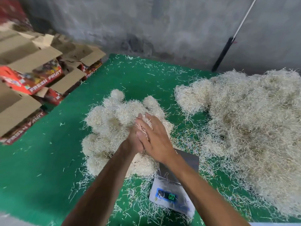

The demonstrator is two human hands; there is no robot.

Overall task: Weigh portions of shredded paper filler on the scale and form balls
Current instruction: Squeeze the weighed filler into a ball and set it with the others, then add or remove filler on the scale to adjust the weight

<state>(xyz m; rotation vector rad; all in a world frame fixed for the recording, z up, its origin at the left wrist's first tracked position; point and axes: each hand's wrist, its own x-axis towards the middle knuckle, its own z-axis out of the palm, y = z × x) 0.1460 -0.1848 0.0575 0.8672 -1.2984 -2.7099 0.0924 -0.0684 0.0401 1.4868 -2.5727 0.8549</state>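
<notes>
The right hand (153, 137) and left hand (132, 142) were pressed palm to palm around a small portion of shredded paper filler (144, 128), evidently compacting it into a ball. Just beyond them lay the pile of finished balls (112, 121). Nearer the person, the digital scale (172, 191) read zero, its platform bare. Right of the scale rose the loose filler heap (247, 124) on the green worktop (40, 160).

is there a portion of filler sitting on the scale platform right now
No, the scale platform is bare apart from a few stray strands, its display reads zero, and both hands press filler above the finished balls.
</notes>
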